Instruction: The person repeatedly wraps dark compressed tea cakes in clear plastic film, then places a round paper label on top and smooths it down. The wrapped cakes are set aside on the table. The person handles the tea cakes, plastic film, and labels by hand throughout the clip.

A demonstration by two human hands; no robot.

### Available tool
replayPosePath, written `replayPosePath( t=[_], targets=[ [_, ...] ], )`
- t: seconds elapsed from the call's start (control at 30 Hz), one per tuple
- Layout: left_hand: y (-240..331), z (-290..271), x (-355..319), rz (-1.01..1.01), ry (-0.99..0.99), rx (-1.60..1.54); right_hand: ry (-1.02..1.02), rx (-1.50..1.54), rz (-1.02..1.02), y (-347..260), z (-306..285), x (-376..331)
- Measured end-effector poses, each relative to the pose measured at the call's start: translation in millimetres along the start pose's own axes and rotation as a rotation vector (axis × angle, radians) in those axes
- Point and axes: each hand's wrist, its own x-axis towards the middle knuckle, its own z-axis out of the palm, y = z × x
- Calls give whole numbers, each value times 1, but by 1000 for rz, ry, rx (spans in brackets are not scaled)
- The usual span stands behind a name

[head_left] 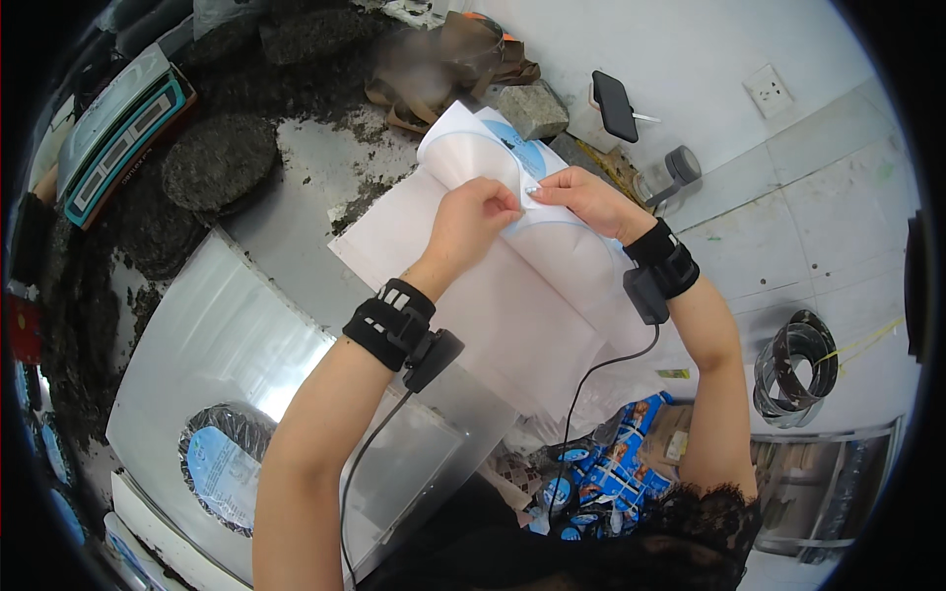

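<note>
A: What is closest to the camera?

B: The dark lace collar [709, 507] of the person, at the bottom edge. Above it the two bare forearms rise into the picture, each with a black wrist strap and a small device with a cable.

A: And what do the hands work on?

B: A round white paper wrapper [473, 158] with a pale blue circle printed on it. It is thin and curls upward at the far side. It lies over a stack of white paper sheets [512, 315] on the metal table [296, 236].

A: How are the hands placed?

B: The left hand [471, 222] and the right hand [581, 197] meet at the near edge of the wrapper, almost touching each other. Both are closed in a pinch: thumb and fingers press the paper edge between them. The wrists bend inward.

A: What else is around?

B: Dark pressed round cakes [219, 158] lie at the left with loose crumbs. One wrapped cake [222, 463] sits on a shiny tray at the lower left.
</note>
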Motion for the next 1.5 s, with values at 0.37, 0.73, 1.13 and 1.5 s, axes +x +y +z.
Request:
replayPosePath(
  t=[0.37, 0.73, 1.13, 1.5],
  targets=[
    [-8, -70, -136, -204, 250, 17, 214, -279, -66, -9, 7, -13],
    [-23, 15, -35, -361, 46, 236, 328, -603, -145, -23, 5, 1],
    [3, -33, -119, -627, 79, -408, 187, -1017, -355, -40, 90, -45],
    [96, -99, -308, -737, 496, -752, 115, -831, -1493, -24, 333, -76]
  ],
)
